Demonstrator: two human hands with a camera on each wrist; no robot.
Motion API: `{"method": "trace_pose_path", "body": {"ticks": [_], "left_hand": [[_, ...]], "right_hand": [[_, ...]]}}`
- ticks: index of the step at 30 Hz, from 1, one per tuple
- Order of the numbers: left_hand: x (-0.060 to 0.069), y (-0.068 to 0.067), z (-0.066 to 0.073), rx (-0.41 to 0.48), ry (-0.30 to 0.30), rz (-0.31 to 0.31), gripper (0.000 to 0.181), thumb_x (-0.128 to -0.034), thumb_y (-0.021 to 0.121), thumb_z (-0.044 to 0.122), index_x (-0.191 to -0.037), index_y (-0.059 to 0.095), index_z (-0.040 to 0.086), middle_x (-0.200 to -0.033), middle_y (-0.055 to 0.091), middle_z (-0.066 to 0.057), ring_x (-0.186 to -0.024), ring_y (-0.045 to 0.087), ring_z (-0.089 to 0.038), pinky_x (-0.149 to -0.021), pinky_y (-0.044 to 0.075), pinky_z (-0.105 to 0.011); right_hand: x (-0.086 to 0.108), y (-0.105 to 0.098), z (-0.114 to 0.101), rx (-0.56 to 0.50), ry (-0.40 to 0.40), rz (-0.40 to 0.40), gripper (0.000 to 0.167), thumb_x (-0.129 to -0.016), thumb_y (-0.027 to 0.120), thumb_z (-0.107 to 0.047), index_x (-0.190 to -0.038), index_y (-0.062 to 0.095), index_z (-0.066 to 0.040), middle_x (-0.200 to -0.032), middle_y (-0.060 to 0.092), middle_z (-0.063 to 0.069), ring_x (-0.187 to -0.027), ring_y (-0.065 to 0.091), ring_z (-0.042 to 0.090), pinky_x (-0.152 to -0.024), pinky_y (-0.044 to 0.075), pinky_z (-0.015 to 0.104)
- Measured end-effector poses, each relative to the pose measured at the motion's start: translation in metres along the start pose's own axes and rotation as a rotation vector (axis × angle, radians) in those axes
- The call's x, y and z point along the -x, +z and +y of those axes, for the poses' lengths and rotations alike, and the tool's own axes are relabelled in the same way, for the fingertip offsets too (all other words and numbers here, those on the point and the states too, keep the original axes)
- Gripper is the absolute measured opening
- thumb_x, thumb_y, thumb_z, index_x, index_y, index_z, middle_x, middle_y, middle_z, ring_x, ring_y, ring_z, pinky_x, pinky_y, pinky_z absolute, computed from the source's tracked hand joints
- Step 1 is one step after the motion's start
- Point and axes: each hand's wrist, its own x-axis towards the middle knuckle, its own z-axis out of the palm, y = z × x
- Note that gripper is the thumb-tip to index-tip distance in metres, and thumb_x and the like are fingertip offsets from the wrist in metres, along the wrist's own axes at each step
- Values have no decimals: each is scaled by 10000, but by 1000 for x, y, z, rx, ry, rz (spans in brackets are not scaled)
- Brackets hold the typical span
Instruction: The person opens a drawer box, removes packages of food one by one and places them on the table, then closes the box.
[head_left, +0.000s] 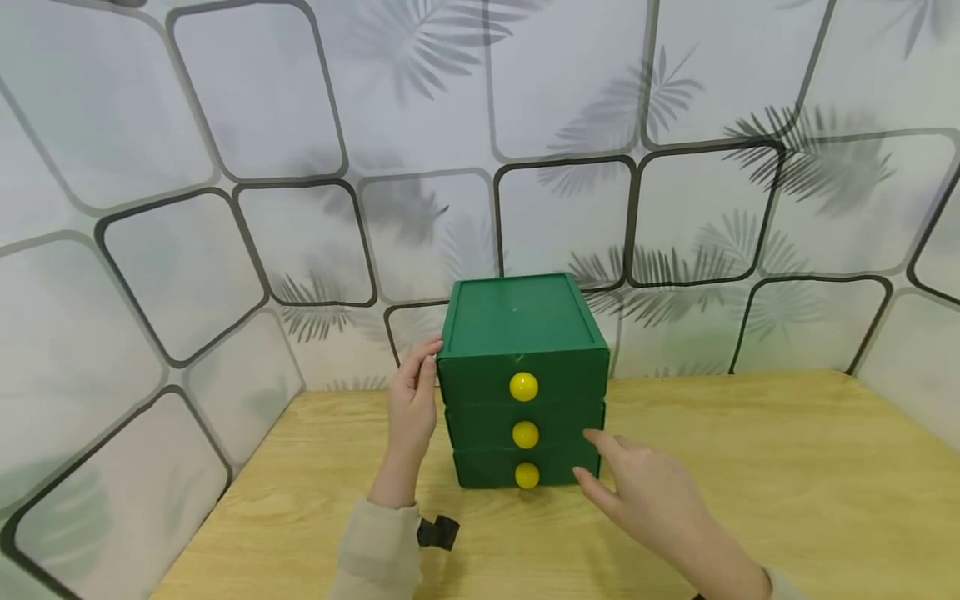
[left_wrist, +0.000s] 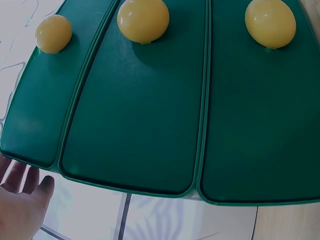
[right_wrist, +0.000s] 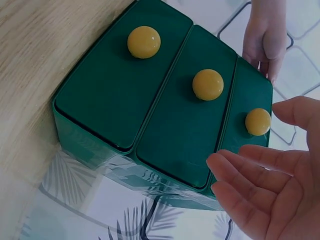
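The left hand [head_left: 414,404], fingers loosely extended, touches the side of a green drawer box [head_left: 523,315]; the right hand [head_left: 656,492], thumb and fingers apart, is close to its front. Three yellow knobs [head_left: 526,434] line the box, standing on a wooden bench [head_left: 750,450].

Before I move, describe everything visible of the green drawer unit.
The green drawer unit looks like plastic: flat top, three stacked drawers, all shut, each with a round yellow knob. It stands upright on the wood-grain table, before the patterned wall. The left hand touches its upper left side; whether the right hand touches it is unclear.
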Motion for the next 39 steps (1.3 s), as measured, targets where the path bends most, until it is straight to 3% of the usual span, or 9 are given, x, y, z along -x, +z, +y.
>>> {"method": "trace_pose_path", "body": {"ticks": [6,11,17,22,28,34,39], "left_hand": [[1,-2,-1,-15,-10,-16,278,-950,402,101,-1135,573,-17,-1206,518,-141,-1131,456,-212,-898,398,-340],[1,-2,6,-5,-45,-27,279,-950,388,72,-1143,558,-36,-1221,501,-148,-1146,439,-219,-904,391,-347],[1,-1,3,-4,-45,-21,281,-952,390,93,-1143,560,-23,-1221,503,-144,-1152,436,-203,-902,395,-337],[2,-1,1,-4,-43,-20,289,-955,390,122,-1145,561,-14,-1220,508,-121,-1154,435,-188,-900,398,-318],[2,0,2,-13,-29,-18,288,-955,390,125,-1136,564,-17,-1214,511,-129,-1155,434,-190,-908,391,-319],[2,1,4,6,-38,-25,277,-950,385,77,-1131,553,-49,-1220,493,-186,-1161,428,-216,-912,388,-326],[2,2,22,7,-51,-23,263,-942,370,4,-1119,528,-111,-1218,471,-241,-1166,414,-284,-921,376,-360]], "right_hand": [[-5,1,-2,-26,-47,105,347,-757,686,-252,-1044,608,-75,-800,635,37,-419,410,18,-363,319,179],[-13,1,-4,-68,-37,123,330,-760,689,-231,-1037,614,-69,-924,642,91,-417,411,18,-355,310,180],[-28,2,-10,-98,-20,152,303,-768,676,-229,-1014,625,-59,-911,638,70,-574,565,128,-404,385,207],[-39,1,-18,-135,-14,187,289,-773,674,-225,-1010,636,-63,-900,633,52,-744,600,175,-474,446,249],[-50,-3,-28,-185,-19,259,276,-775,681,-210,-999,641,-55,-915,634,52,-772,591,167,-557,481,303],[-55,-2,-34,-231,-37,300,231,-761,689,-167,-963,651,-62,-893,637,52,-762,590,171,-550,472,298],[-56,1,-35,-238,-59,319,222,-746,703,-140,-947,655,-59,-889,633,52,-766,586,177,-573,478,297]]}}
